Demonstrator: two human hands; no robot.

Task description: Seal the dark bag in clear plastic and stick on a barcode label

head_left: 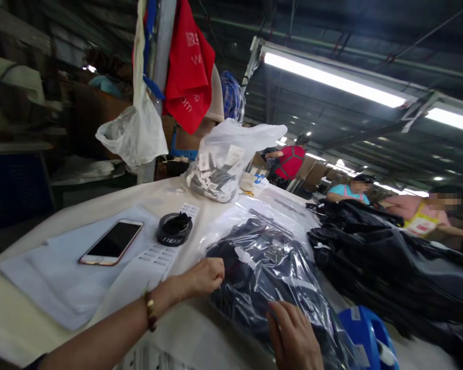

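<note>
A folded dark garment (254, 288) lies inside a clear plastic bag (304, 280) on the table. My left hand (206, 276), with a bracelet on the wrist, is closed in a fist at the bag's left edge. Its fingertips are tucked out of sight, and the plastic seems to be pinched there. Over the near part of the bag rests my right hand (295, 336), its fingers loosely bent and the thumb apart from them. A roll of black tape (173, 237) and a sheet of printed labels (154, 259) lie beyond my left forearm.
A phone (111, 242) sits on white sheets (67, 277) at left. A translucent bag of tags (219, 174) stands at the back. Dark garments (374, 246) are heaped at right, near a blue tape dispenser (368, 334). Several people work beyond the table.
</note>
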